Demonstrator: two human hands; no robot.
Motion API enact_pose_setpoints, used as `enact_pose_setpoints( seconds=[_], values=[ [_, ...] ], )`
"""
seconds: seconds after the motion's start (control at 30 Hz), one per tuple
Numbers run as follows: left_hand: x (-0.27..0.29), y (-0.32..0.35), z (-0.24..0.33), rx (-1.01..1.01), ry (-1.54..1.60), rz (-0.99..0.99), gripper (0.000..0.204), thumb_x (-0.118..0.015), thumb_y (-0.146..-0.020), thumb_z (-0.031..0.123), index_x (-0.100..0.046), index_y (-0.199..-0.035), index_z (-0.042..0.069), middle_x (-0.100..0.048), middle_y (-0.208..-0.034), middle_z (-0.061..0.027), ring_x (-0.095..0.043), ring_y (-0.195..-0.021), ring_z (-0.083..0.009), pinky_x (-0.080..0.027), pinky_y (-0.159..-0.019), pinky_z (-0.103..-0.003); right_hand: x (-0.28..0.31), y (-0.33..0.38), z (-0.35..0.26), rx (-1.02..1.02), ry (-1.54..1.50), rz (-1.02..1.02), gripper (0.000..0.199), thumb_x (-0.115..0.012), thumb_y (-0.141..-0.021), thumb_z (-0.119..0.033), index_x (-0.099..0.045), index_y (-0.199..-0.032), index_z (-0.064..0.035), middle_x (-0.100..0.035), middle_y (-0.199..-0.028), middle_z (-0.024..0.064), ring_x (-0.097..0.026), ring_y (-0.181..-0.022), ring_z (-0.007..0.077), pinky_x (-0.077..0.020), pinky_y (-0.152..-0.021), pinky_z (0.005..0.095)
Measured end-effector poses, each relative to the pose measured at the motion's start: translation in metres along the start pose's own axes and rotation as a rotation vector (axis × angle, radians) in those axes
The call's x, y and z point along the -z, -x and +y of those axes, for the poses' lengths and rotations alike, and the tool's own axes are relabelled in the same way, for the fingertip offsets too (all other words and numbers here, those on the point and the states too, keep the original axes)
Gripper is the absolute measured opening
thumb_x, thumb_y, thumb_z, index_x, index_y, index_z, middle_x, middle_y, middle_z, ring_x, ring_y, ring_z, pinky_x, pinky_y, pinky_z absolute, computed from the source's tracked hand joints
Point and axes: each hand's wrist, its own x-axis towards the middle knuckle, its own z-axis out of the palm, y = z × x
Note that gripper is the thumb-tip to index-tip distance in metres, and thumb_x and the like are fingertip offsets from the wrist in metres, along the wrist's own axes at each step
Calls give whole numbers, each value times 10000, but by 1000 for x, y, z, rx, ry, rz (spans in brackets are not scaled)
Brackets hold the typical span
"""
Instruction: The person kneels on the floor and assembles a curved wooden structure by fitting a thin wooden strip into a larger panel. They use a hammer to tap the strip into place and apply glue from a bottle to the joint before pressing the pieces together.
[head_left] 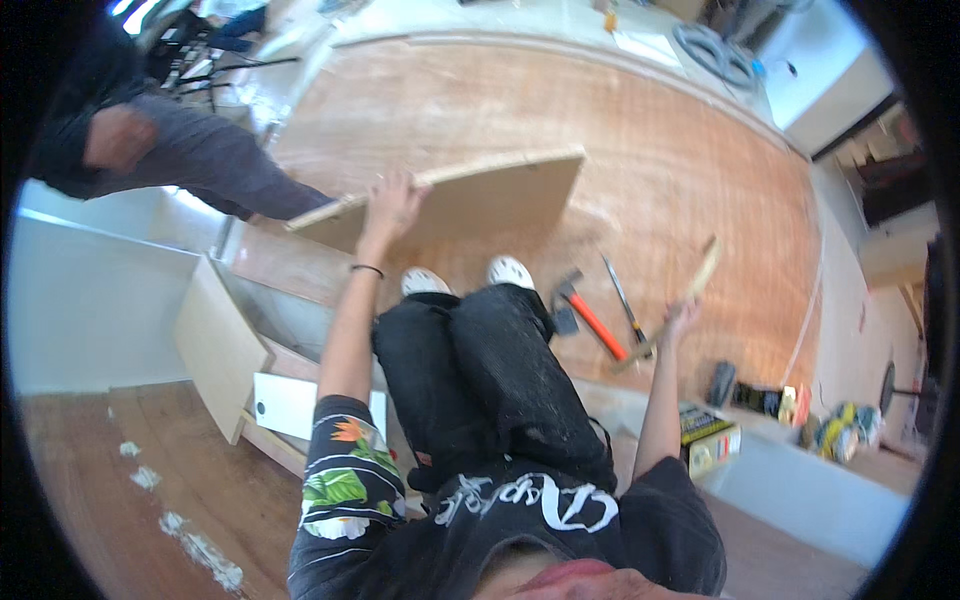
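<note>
My left hand (pixel 393 207) is closed over the upper edge of a flat wooden board (pixel 490 205), which stands tilted on its long side in front of my feet. In my right hand (pixel 682 318) is a thin, pale wooden strip (pixel 706 262), gripped partway along so that both ends stick out. Between my knees and that hand, a claw hammer (pixel 597 325) with an orange handle lies on the plywood floor. Beside it rests a slim tool (pixel 624 297) with a long metal shaft and dark handle; its tip is too small to identify.
Another person's leg (pixel 225 150) and hand (pixel 120 137) are at the far left, close to the board's end. A wooden panel (pixel 220 345) leans at left beside a white sheet (pixel 285 403). Boxes (pixel 708 440) and bags (pixel 848 430) sit at right.
</note>
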Motion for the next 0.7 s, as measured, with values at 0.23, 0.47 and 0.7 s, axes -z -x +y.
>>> enact_pose_setpoints(
  seconds=[0.23,0.47,0.7],
  values=[
    [4,9,-14,-100,-58,-105,511,-706,-915,402,-580,-1246,34,-590,-1303,-218,-535,-1237,-413,-420,-995,-574,50,48,73,-448,769,41,518,-610,-970,-330,-510,-1297,59,-679,-893,206,-665,-803,371,-537,-742,481],
    [-12,5,-24,-131,-44,-14,478,-700,-918,397,-589,-1219,43,-619,-1202,-178,-577,-1126,-393,-436,-887,-563,58,140,65,-50,1025,-1,494,-640,-877,-110,-487,-1326,27,-549,-1285,301,-546,-1205,474,-440,-1012,546],
    [-2,14,-17,-115,-29,-25,444,-746,-870,356,-616,-1161,47,-660,-1070,-177,-617,-1055,-386,-462,-869,-515,63,190,57,36,950,-114,529,-595,-852,-12,-455,-1361,29,-508,-1315,308,-491,-1263,474,-406,-1082,528]
  ],
)
